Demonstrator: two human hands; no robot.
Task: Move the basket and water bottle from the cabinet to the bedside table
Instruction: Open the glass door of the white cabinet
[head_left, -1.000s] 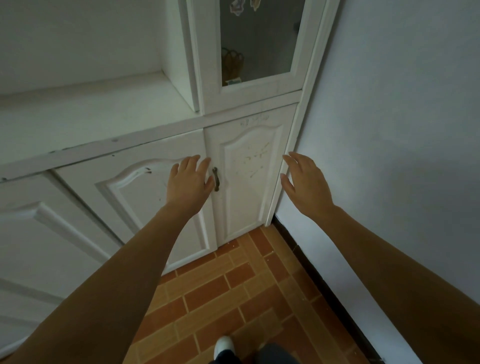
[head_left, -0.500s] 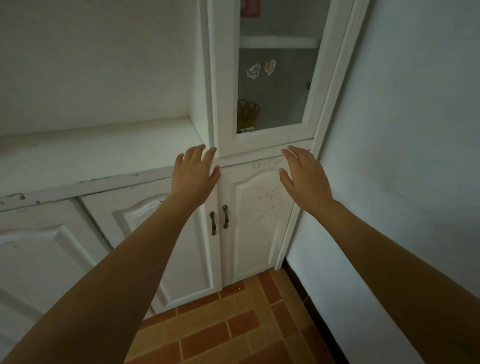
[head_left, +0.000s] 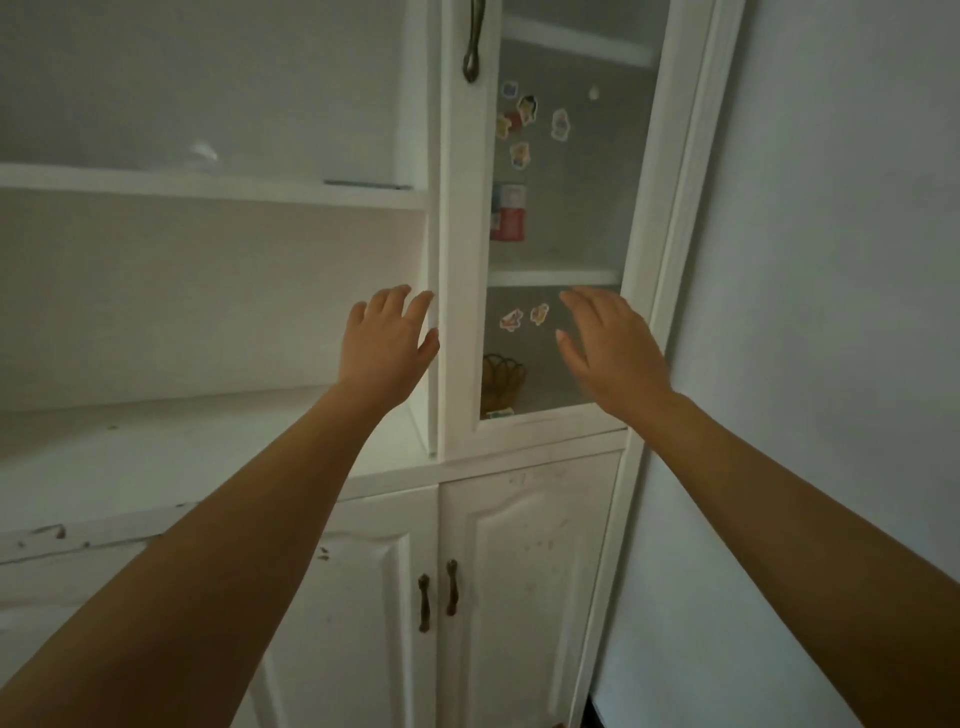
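Observation:
A golden wire basket (head_left: 502, 383) stands on the lowest shelf behind the glass door (head_left: 561, 218) of the tall white cabinet. On the shelf above it is a bottle with a red and white label (head_left: 509, 212), dim behind the glass. My left hand (head_left: 387, 347) is raised at the left edge of the door frame, fingers spread and holding nothing. My right hand (head_left: 613, 345) is up in front of the glass at the basket's right, open with nothing in it. The door is closed.
The door's dark metal handle (head_left: 474, 44) hangs at the top. Stickers (head_left: 524, 122) dot the glass. Open white shelves (head_left: 208, 184) and a counter (head_left: 156, 457) lie left. Lower doors with two handles (head_left: 439, 592) are below. A plain wall (head_left: 831, 312) is right.
The view has tilted up from the lower doors and floor to the glass door. Both hands have risen from the lower cabinet to the level of the glass door's bottom shelf.

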